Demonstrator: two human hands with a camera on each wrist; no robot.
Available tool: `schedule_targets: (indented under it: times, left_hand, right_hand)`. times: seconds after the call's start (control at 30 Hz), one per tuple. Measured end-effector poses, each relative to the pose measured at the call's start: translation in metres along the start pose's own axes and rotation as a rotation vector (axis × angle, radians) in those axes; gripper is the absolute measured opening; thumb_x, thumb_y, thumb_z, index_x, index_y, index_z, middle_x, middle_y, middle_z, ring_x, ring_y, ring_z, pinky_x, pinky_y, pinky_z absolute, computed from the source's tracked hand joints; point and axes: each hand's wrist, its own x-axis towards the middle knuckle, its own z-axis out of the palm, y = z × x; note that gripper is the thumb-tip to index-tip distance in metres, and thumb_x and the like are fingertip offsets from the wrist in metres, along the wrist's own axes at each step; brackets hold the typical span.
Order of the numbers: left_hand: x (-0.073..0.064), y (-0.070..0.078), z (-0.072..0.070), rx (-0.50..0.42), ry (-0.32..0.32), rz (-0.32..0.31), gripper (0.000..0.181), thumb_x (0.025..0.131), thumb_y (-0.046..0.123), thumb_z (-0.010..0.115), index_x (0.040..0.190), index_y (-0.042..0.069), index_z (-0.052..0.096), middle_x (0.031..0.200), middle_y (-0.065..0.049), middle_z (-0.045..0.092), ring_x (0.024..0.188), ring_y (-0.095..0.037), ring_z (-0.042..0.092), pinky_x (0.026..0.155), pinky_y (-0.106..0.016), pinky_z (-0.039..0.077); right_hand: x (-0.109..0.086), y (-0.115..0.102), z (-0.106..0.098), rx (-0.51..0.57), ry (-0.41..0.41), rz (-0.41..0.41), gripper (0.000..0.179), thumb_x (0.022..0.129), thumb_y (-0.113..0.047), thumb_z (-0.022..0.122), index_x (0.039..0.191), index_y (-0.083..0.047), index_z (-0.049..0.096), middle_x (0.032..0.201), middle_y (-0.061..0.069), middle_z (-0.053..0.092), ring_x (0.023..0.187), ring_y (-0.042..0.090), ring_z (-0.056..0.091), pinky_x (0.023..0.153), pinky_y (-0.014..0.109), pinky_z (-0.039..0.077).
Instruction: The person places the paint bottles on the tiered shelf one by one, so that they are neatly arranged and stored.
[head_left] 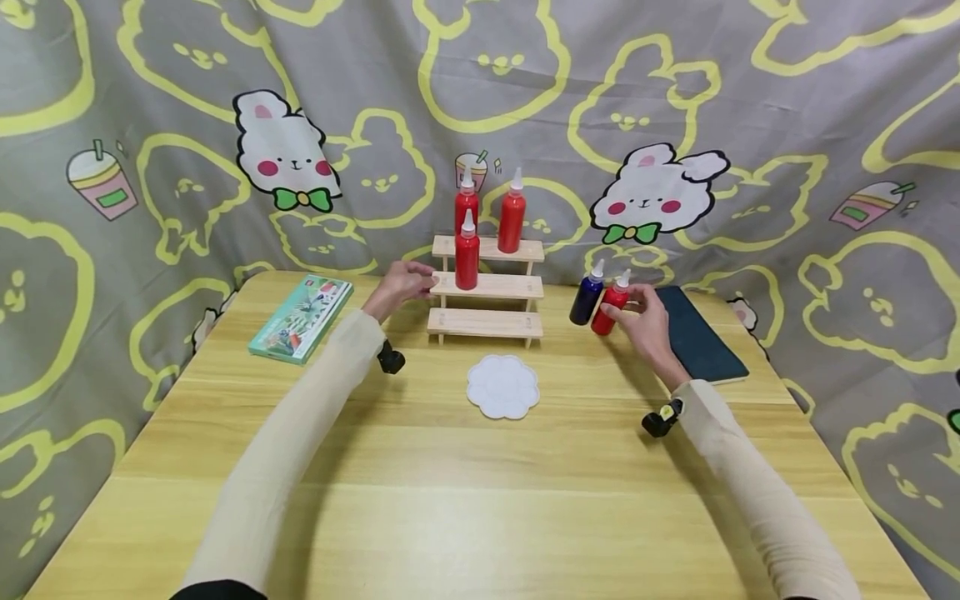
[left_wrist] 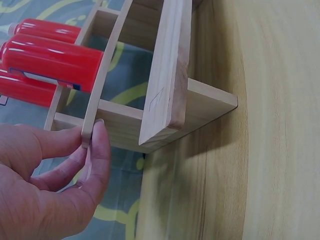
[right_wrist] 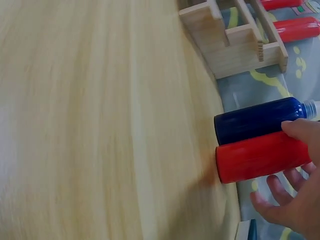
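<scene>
Shelf grip: our left hand point(head_left: 405, 283) is clamped on the left end of the middle board of a three-tier, pale wooden rack point(head_left: 486, 323), thumb on one face and fingers on the other; we judge that this pinch steadies a light stand.
Bottle grip: our right hand point(head_left: 643, 323) is closed around a red, cylindrical plastic bottle point(right_wrist: 260, 156) with a pointed nozzle, well to the right of the rack. We think the side hold keeps the nozzle uncovered; we cannot tell whether the base bears on the pale wood-grain table point(head_left: 465, 483).
Loose fingers: in the right wrist view we see some of that hand's fingers standing off the bottle, so the hold looks light.
Blue neighbour: a dark-blue, cylindrical plastic bottle point(head_left: 586, 300) is just left of the right grip, leaving the thumb little room.
Shelved reds: right of the left grip, a red nozzle bottle point(head_left: 467, 261) stands on the board we pinch, loading it near the hand; behind, two matching red bottles point(head_left: 512, 223) stand on the top board.
White mat: a flat, white, scallop-edged mat point(head_left: 502, 386) lies between the grips, nearer us.
Flanks: a flat, green, illustrated box point(head_left: 303, 317) lies left of the left grip and a dark blue-green, rectangular notebook point(head_left: 699, 333) right of the right grip, both probably placed wide to leave working room.
</scene>
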Motion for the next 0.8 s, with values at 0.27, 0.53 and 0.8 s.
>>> schedule_targets:
  times: [0.27,0.53,0.8]
  left_hand:
    - [0.002,0.001,0.0,0.003,0.004,0.007,0.04,0.102,-0.001,0.063,0.139,-0.011,0.055,0.123,-0.018,0.06,0.075,-0.014,0.065,0.111,-0.045,0.057]
    - [0.001,0.0,0.0,-0.008,-0.009,0.02,0.041,0.102,-0.002,0.061,0.141,-0.013,0.053,0.127,-0.021,0.059,0.085,-0.021,0.065,0.112,-0.045,0.056]
    - [0.002,-0.003,0.002,-0.019,-0.004,0.053,0.042,0.101,-0.004,0.061,0.14,-0.016,0.052,0.121,-0.019,0.059,0.073,-0.012,0.066,0.094,-0.03,0.065]
  right_hand:
    - [-0.001,-0.005,-0.011,0.061,0.02,0.027,0.054,0.091,-0.026,0.085,0.134,-0.003,0.06,0.122,0.004,0.065,0.102,0.012,0.065,0.079,0.008,0.053]
    - [0.003,-0.031,-0.028,0.26,-0.003,0.014,0.056,0.091,-0.021,0.084,0.141,-0.006,0.062,0.113,-0.007,0.066,0.09,0.005,0.065,0.073,0.015,0.065]
    - [0.006,-0.059,-0.036,0.264,-0.009,-0.049,0.055,0.092,-0.023,0.083,0.142,-0.01,0.064,0.117,-0.008,0.069,0.095,0.008,0.067,0.075,0.019,0.066]
